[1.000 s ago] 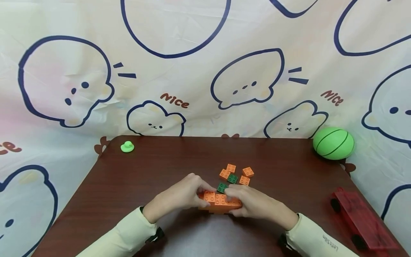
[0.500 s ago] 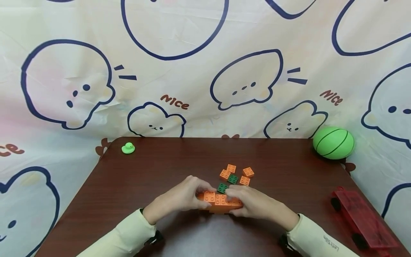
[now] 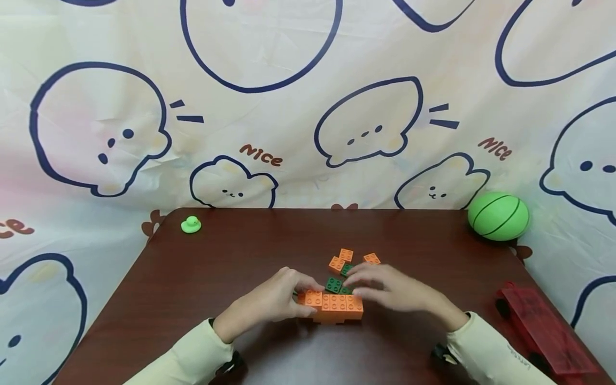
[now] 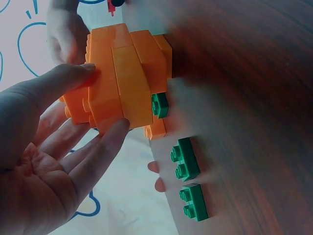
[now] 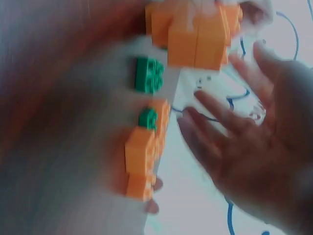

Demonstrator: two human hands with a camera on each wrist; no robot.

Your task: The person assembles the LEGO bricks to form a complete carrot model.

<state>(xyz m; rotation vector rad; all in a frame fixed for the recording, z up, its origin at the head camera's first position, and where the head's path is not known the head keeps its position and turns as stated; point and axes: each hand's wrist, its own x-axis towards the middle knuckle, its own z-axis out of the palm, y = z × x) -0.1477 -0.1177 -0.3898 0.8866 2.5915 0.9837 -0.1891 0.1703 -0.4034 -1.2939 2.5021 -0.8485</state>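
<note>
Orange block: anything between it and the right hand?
Nothing visible. The open right hand is beside the right end of the orange block, with no brick between them in the right wrist view. Loose green bricks lie behind the block, apparently off that line. The left hand holds the opposite end.

Head camera: high, well back; faces forward and down across the tabletop (image 3: 231, 248) to the cartoon-print backdrop (image 3: 293, 120). Left wrist: close, turned sideways, past the left hand (image 4: 54, 176). Right wrist: likewise, past the right hand (image 5: 257, 152). All share the orange brick assembly (image 3: 337, 308).
</note>
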